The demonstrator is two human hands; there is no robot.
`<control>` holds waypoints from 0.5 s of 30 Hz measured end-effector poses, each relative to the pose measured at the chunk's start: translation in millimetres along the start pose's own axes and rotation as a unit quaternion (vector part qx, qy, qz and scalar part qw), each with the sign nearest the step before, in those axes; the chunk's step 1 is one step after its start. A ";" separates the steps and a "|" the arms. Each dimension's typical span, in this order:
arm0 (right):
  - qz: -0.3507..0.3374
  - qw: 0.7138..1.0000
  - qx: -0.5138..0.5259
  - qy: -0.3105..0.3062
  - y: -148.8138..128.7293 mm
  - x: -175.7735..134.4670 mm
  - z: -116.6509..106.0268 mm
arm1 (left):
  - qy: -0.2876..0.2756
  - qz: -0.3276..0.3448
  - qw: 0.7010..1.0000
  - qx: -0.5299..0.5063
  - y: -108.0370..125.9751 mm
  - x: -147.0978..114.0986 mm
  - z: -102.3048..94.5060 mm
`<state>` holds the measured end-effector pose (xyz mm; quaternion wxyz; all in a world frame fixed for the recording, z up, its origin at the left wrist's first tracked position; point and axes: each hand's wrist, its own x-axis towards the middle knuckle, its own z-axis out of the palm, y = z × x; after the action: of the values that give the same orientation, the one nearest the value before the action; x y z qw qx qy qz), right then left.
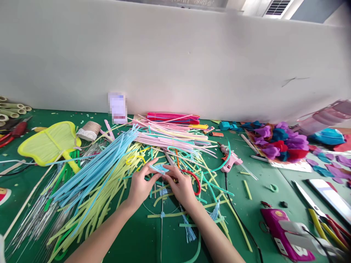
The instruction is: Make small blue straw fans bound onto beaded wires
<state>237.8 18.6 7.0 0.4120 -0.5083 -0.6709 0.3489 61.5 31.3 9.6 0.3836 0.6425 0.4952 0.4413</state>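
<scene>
Between my two hands is a small light-blue piece (159,168) that looks shaped from pipe cleaner. My left hand (143,179) pinches its left side, thumb and fingertips together. On the right side, my right hand (179,182) grips the same piece, its fingers partly hiding it. Below the hands, a thin metal wire (161,233) with a small blue knot runs down over the green table. Red-handled scissors (196,182) lie partly behind my right hand. A bundle of light-blue pipe cleaners (95,166) spreads to the left, over yellow-green pipe cleaners (109,193).
Pink pipe cleaners (175,140) lie ahead. A pink glue gun (230,160) with a black cord sits right of them. At far left stands a yellow fan-like shape (49,144) near a twine spool (89,130). To the right are a magenta power strip (279,230) and large scissors (309,201).
</scene>
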 end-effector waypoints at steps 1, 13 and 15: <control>-0.014 1.000 -0.012 0.005 0.1 0.5 -0.4 | -0.003 -0.006 1.000 0.004 1.2 -0.5 0.1; -0.016 1.000 0.007 0.014 1.7 1.0 -0.5 | -0.008 -0.030 0.999 -0.029 -2.0 1.0 -0.7; 0.006 0.999 0.021 0.025 0.5 2.4 -1.6 | 0.009 -0.043 0.998 -0.036 -3.1 3.1 -2.8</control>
<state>239.1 21.1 7.7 0.4371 -0.5126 -0.6498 0.3521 58.3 35.2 8.2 0.4204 0.6024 0.5095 0.4481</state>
